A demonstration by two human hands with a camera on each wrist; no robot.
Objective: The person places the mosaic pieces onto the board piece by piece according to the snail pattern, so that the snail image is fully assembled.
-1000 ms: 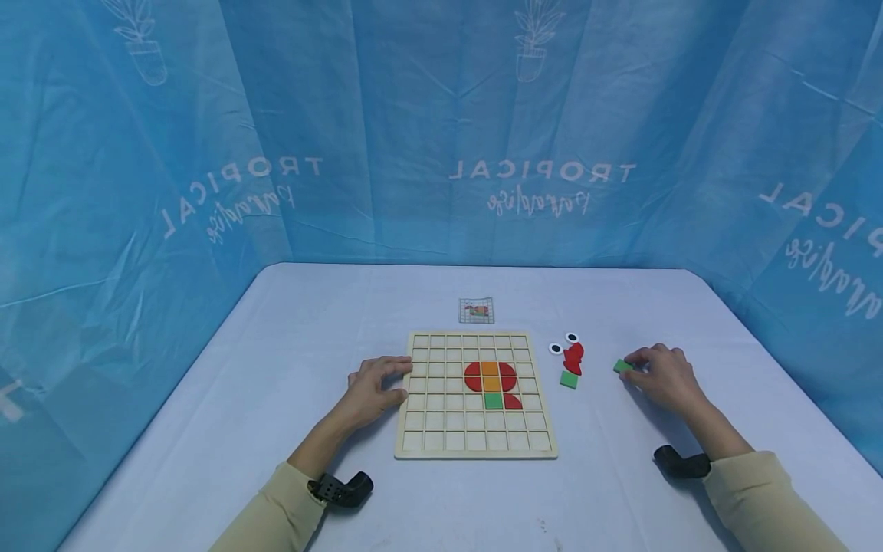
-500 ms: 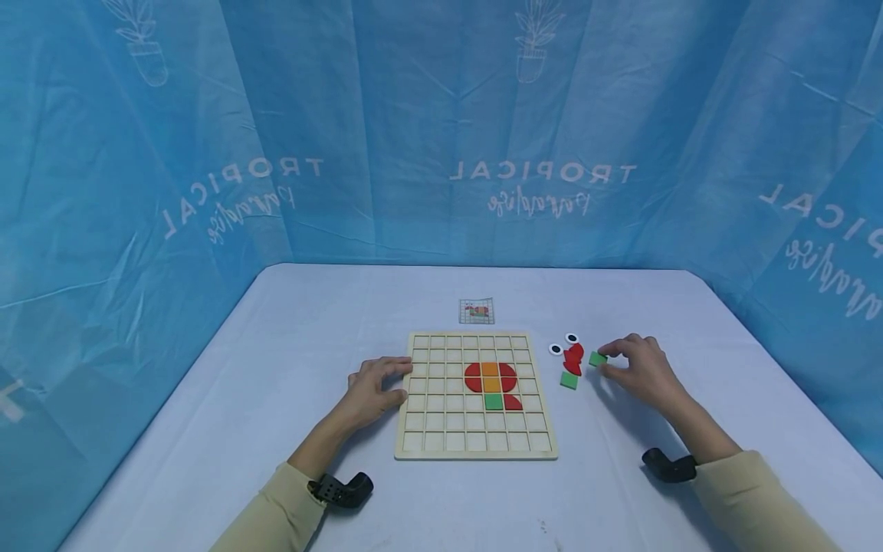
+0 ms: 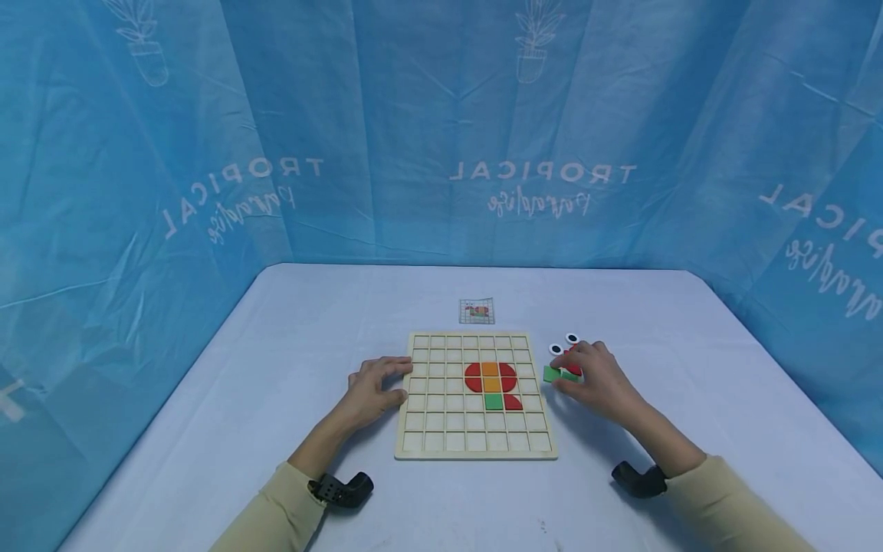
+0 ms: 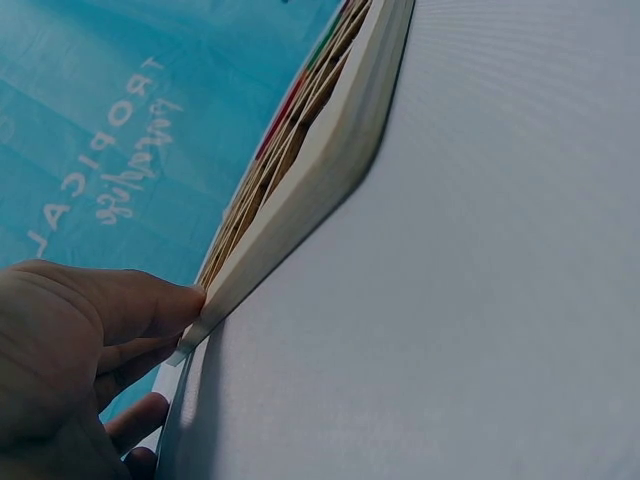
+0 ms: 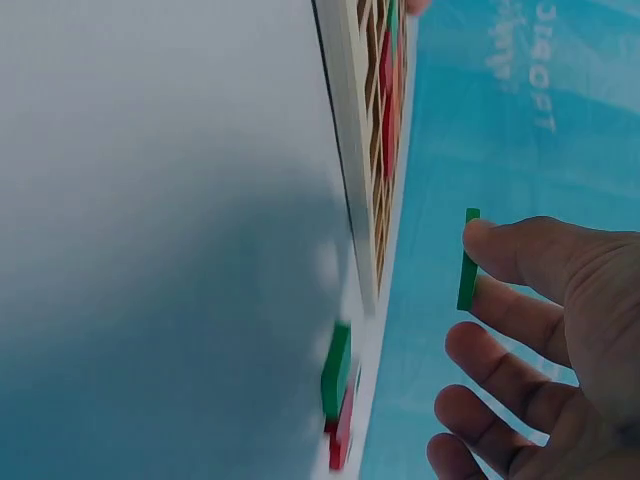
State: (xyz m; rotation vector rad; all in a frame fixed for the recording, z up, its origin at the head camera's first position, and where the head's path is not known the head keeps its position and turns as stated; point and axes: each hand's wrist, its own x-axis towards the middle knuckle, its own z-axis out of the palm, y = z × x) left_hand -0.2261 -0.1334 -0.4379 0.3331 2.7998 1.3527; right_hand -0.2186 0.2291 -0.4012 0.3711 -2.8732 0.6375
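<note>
My left hand [image 3: 375, 392] rests at the left edge of a wooden grid board [image 3: 476, 454], its thumb and fingertips touching the rim. Close up in the left wrist view, the thumb lies against the board's side [image 4: 300, 210]. Between thumb and index finger, my right hand [image 3: 602, 383] pinches a green square tile [image 5: 468, 260], held above the table just right of the board. On the grid sit red quarter-round tiles [image 3: 472, 376], orange squares [image 3: 490, 376] and a green square [image 3: 494, 401]. A second green tile [image 5: 337, 370] lies on the table below the right hand.
Two white eye discs [image 3: 556, 349] lie right of the board, beside red pieces [image 3: 574, 368] partly hidden by the right hand. Behind the board is a small picture card [image 3: 477, 310]. A white cloth [image 3: 317, 307] covers the table; blue curtains [image 3: 414, 138] surround it.
My right hand has carried the green square tile leftward, from the right of the loose pieces to near the board's right edge. The left hand has stayed in place.
</note>
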